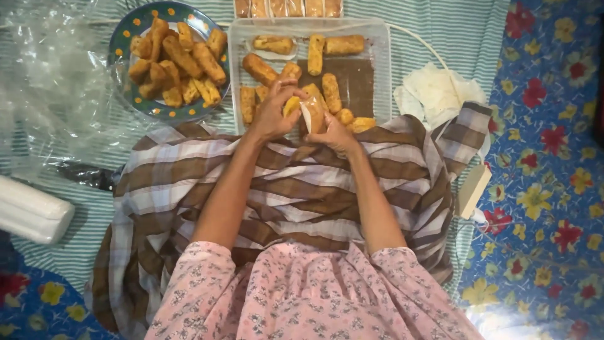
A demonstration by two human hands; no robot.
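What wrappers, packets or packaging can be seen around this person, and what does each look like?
Small clear plastic bag: held between left hand and right hand, a golden fried roll inside.
Clear plastic tray: ahead of the hands, rectangular, holding more rolls.
Crumpled clear plastic sheet: far left, glossy.
White stack: lower left, long and rounded.
Small tan box: right, flat.

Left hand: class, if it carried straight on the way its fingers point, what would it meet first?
Probably the fried rolls in the clear tray just beyond the left hand; depth is unclear.
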